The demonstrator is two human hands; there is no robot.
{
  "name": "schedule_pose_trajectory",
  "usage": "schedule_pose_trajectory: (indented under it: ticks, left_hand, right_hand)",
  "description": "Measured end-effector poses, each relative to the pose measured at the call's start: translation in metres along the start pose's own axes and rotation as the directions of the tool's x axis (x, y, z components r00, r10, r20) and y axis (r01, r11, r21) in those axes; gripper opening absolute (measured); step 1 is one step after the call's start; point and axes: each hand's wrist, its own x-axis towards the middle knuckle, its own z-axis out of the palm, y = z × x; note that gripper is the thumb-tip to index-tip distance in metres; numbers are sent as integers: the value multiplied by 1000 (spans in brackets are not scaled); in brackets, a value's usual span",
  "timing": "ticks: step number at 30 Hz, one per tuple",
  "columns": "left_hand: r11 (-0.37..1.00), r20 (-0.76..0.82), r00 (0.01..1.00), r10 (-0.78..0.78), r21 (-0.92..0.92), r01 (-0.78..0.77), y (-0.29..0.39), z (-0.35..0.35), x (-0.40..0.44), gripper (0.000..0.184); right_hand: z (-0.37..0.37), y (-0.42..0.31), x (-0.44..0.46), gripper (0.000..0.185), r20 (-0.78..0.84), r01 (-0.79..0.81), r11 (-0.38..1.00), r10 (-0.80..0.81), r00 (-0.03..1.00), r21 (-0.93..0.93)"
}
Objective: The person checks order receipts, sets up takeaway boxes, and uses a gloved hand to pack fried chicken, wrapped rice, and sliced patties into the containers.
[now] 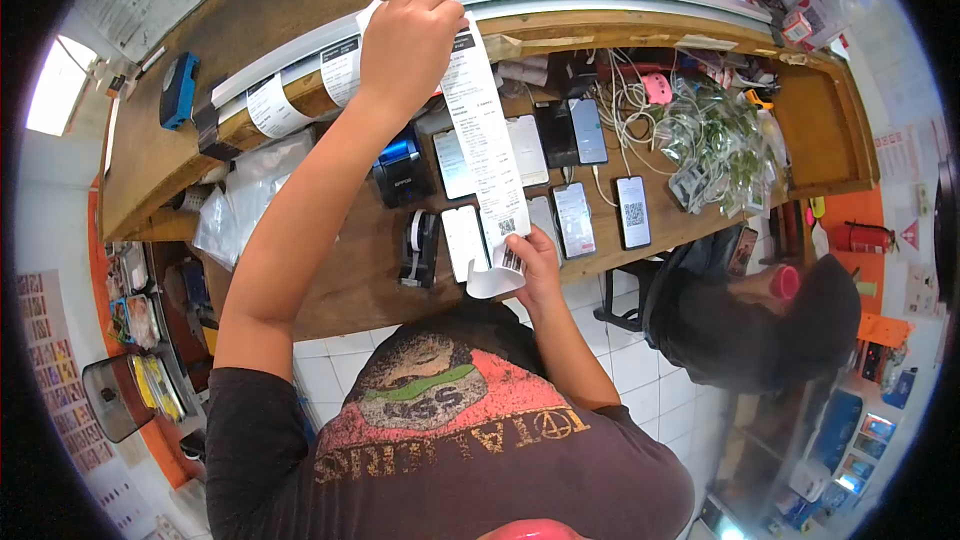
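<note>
A long printed receipt [478, 130] hangs down from the raised ledge, its lower end curling. My left hand [408, 45] is closed on its top end at the ledge's edge, fingers wrapped so that the grip is partly hidden. Lower down, my right hand [537, 265] pinches the receipt near its printed code, thumb on the front. Behind the paper lie several phones, among them a white one [461, 240] and one showing a QR code [632, 212]. Two more slips, a curved receipt [275, 107] and another receipt [341, 70], hang along the ledge to the left.
A blue-and-black printer [403, 170] and a tape dispenser [418, 248] stand left of the phones. White cables [625, 105] and a heap of clear plastic packets [725, 145] lie to the right. A person in black [755, 325] sits at the right. Clear plastic bags [255, 190] lie left.
</note>
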Motion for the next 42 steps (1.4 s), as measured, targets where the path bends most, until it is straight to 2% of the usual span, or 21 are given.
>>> schedule_pose_trajectory:
  ticks: [6, 8, 9, 11, 15, 21, 27, 30, 32, 39, 41, 42]
  left_hand:
    - [996, -49, 996, 70, 64, -66, 3, -12, -4, 18]
    - [987, 63, 995, 71, 140, -79, 6, -16, -8, 23]
    - [988, 64, 996, 65, 136, -73, 8, -15, -9, 23]
    - [976, -25, 995, 100, 199, -93, 11, -14, -11, 12]
    - [976, -75, 991, 108, 197, -91, 9, -7, -15, 13]
    - [975, 31, 996, 81, 203, -86, 11, -13, -18, 16]
    - [964, -52, 996, 79, 258, -63, 14, -7, -19, 15]
    - [962, -1, 999, 55, 267, -52, 16, -10, -19, 15]
    - [972, 35, 999, 36, 232, -43, 18, -13, -19, 13]
    - [977, -29, 999, 29, 212, -22, 20, -10, -20, 11]
    - [984, 61, 998, -25, 178, 14, 21, -12, -21, 37]
    - [984, 61, 998, -26, 179, 15, 20, -12, -21, 37]
  right_hand:
    - [7, 2, 5, 31, 10, 49, 999, -49, 999, -19]
    - [13, -3, 0, 28, 9, 17, 1000, -17, 1000, -5]
    - [14, -5, -1, 28, 6, 13, 1000, -13, 1000, -12]
    - [19, -7, 0, 25, -34, 46, 998, -47, 998, -41]
    - [22, -9, 3, 24, -43, 62, 998, -63, 997, -31]
    - [27, -9, 3, 21, -23, 74, 996, -76, 997, -48]
    - [32, -13, 5, 19, -24, 52, 998, -53, 998, -44]
    - [29, -11, 8, 18, -11, 81, 995, -82, 997, -61]
    - [30, -13, 8, 15, -2, 25, 998, -25, 1000, -65]
    - [30, -8, 13, 17, -9, 54, 998, -54, 998, -40]
    - [33, -11, 13, 16, -17, 39, 998, -40, 999, -56]
    - [34, -12, 13, 16, -15, 38, 998, -39, 999, -57]
